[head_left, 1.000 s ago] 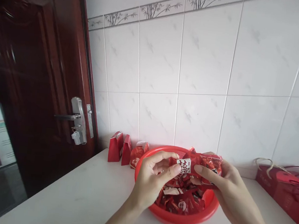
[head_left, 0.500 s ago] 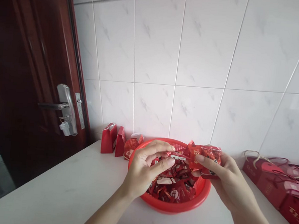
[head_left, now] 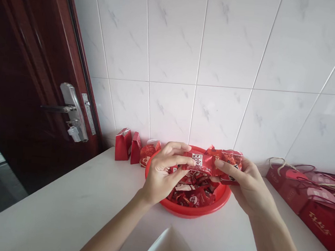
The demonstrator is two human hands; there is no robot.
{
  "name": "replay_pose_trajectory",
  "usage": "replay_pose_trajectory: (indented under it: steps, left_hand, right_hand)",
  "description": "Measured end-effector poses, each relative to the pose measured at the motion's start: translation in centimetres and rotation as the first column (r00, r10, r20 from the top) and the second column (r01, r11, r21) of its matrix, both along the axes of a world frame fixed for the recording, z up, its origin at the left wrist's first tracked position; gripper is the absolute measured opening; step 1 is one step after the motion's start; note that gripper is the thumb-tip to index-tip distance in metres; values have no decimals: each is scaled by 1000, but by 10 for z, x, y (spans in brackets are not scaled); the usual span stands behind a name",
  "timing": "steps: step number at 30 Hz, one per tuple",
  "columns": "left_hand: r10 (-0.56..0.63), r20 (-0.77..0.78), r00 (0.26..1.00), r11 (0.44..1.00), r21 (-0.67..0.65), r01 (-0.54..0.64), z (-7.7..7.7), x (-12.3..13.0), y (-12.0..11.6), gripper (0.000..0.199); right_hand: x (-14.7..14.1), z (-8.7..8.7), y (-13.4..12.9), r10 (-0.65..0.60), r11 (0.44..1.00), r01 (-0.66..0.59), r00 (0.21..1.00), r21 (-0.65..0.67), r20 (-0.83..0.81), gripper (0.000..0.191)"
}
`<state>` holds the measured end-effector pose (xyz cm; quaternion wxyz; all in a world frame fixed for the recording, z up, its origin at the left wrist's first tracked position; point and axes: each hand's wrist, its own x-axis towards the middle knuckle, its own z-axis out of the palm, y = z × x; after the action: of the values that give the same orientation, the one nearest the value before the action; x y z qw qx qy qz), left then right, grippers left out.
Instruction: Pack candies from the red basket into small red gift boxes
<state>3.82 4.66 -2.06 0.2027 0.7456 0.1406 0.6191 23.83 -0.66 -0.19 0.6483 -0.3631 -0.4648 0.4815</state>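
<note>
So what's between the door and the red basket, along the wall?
Three small red cartons, in a row on the white countertop between the door and the red basket. Shows in the head view.

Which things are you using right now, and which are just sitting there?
Seemingly in use:
left hand and right hand
red packets they hold
red basket
maybe the open box

Seemingly just sitting there:
small red boxes by the wall
red bags
door
</note>
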Motion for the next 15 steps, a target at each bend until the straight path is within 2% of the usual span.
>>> replay_pose_trajectory:
  steps: [10, 15]
  left_hand:
    - [60, -29, 998, 995, 83, -58, 0, 1, 0, 28]
    - [10, -33, 999, 998, 62, -8, 1, -1, -3, 32]
  right_hand:
    - [-2, 0, 1, 7, 1000, -7, 1000, -3, -16, 36]
    - [-4, 2, -1, -7, 1000, 7, 1000, -5, -9, 34]
